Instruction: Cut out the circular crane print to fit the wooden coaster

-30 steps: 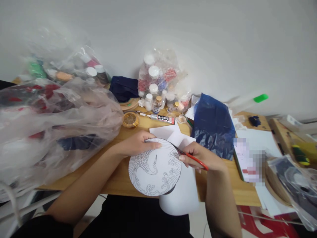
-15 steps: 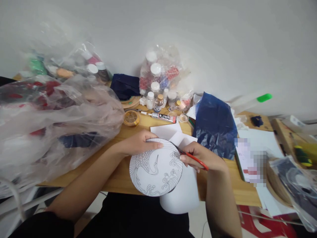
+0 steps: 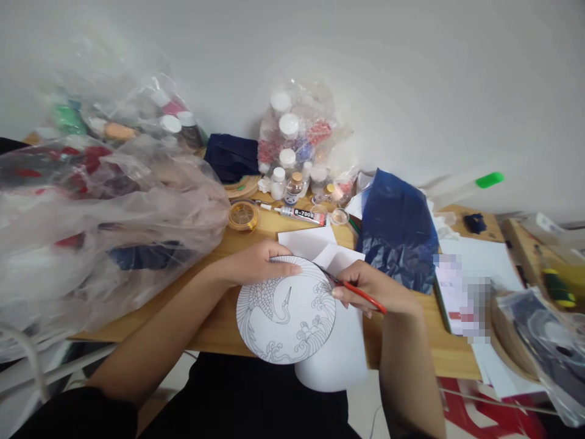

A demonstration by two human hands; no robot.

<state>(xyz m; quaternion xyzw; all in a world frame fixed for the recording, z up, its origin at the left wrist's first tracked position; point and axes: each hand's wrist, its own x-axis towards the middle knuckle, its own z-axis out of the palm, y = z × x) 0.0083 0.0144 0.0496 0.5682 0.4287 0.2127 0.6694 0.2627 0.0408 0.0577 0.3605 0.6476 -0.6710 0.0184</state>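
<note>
A round paper disc (image 3: 286,311) printed with a line drawing of a crane and waves lies at the near edge of the wooden table (image 3: 223,323). My left hand (image 3: 258,263) rests on the disc's upper left rim, fingers together, pinning it. My right hand (image 3: 372,288) pinches a red-handled tool (image 3: 361,292), probably small scissors, whose dark tip meets the disc's upper right edge. A white sheet (image 3: 336,353) lies under the disc and hangs over the table edge.
Big clear plastic bags (image 3: 100,213) of craft supplies fill the left. At the back stand a bag of bead jars (image 3: 295,137), small bottles, a glue tube (image 3: 299,213) and a gold wire spool (image 3: 242,216). Blue carbon paper (image 3: 395,228), papers and wooden frames lie right.
Almost nothing differs. The disc has turned and shifted very slightly under my hands, and the view has drifted a little.
</note>
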